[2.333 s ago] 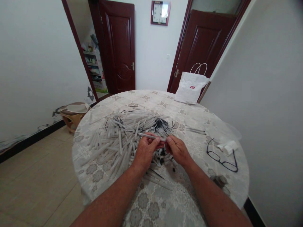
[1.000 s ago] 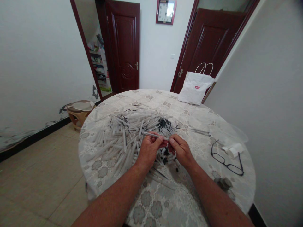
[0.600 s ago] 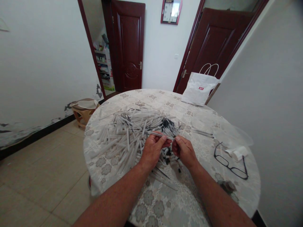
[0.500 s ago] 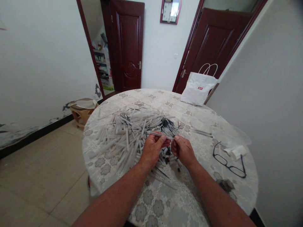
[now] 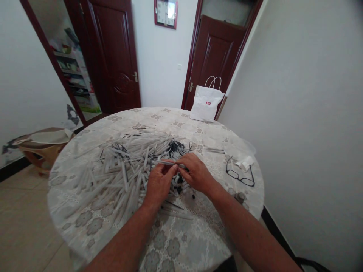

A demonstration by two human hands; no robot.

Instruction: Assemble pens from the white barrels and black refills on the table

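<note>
Both hands are meeting over the round table (image 5: 198, 241): the left hand (image 5: 159, 184) is pinching a thin pale pen tube (image 5: 169, 163) between thumb and fingers, and the right hand (image 5: 197, 174) is closing its fingertips on the tube's right end. Just beneath and to the left, a large heap of similar tubes (image 5: 124, 166) is lying spread on the cloth. Black-framed glasses (image 5: 239, 175) are resting to the right, and a white paper bag (image 5: 206, 104) is standing at the far edge.
</note>
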